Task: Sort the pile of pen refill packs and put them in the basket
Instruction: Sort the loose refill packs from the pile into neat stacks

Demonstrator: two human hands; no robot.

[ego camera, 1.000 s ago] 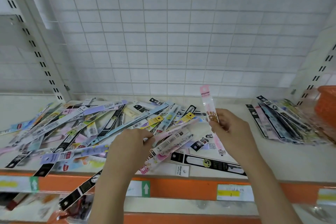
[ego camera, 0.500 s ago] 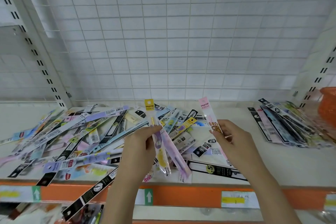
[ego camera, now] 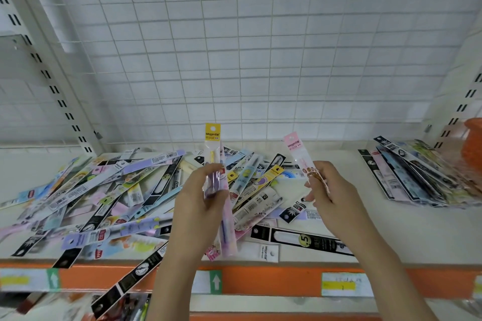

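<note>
Sorting step: left hand [ego camera: 198, 206] is gripping yellow-headed clear plastic refill packs [ego camera: 214, 164]; right hand [ego camera: 332, 198] is pinching a pink-headed one [ego camera: 300, 159], above the shelf's front edge. Next, probably matching them.

My loose pile [ego camera: 125, 198] lies at ten o'clock, the sorted stack [ego camera: 417, 174] at two, the basket [ego camera: 473, 143] just beyond it.

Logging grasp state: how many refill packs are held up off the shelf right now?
At least 2: yellow-topped pack in left hand, possibly others behind; pink-topped pack in right hand.
</note>
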